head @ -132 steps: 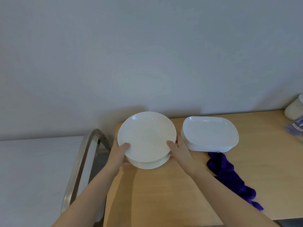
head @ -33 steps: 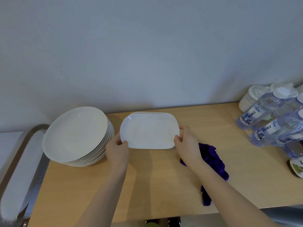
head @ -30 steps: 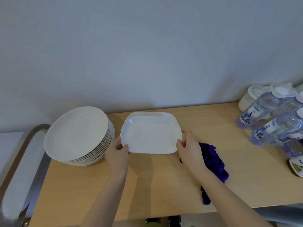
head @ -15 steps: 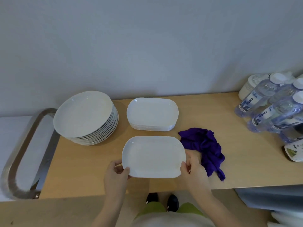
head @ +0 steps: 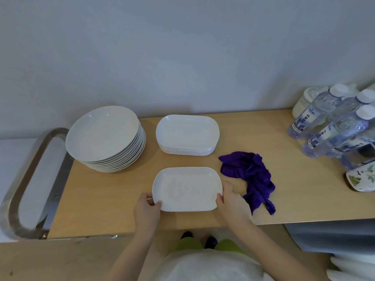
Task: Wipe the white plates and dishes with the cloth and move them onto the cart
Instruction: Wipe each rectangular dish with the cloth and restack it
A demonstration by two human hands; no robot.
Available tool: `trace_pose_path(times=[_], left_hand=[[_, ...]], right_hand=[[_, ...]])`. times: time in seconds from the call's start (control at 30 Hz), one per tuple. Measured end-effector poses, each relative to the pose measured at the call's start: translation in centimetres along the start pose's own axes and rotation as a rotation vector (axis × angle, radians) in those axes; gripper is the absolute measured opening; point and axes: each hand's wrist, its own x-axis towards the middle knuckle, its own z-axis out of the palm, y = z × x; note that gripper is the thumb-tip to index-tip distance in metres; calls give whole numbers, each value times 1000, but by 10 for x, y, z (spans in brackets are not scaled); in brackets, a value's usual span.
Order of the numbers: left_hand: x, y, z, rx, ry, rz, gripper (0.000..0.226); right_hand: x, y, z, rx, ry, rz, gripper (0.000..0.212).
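Observation:
One white rectangular dish lies flat near the front edge of the wooden table. My left hand grips its near-left corner, and my right hand grips its right end. Behind it stands a stack of the same rectangular dishes. To the left of that is a stack of round white plates. A crumpled purple cloth lies on the table just right of my right hand.
A metal cart handle curves around the table's left end. Several water bottles lean at the back right, with a white jar behind them and a printed packet at the right edge. The wall runs close behind.
Both hands have lifted the top rectangular dish off its stack and brought it to the table's front. In the last half second it barely moved.

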Motion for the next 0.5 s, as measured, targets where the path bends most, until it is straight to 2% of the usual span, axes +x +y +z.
trace_pose_path(times=[0.17,0.2,0.27,0.33,0.37,0.43,0.5], left_hand=[[1,0,2,33,16,19,20],[1,0,3,37,19,22,19],[2,1,4,53,28,34,15],[5,2,4,65,15,40,12],[7,3,3,72,-3,37,13],[11,5,3,90,-46,36,14],[15,6,3,118,-75,52,13]], right_hand=[[6,-1,4,-101,-14,30,35],[7,0,1,-131,43,39,31],[14,2,-6,-123,282,-17,26],[28,8,-12,-128,467,-115,31],[37,12,-16,-183,425,-111,39],[53,19,-22,-337,233,-65,53],[64,29,-23,-463,139,-74,50]])
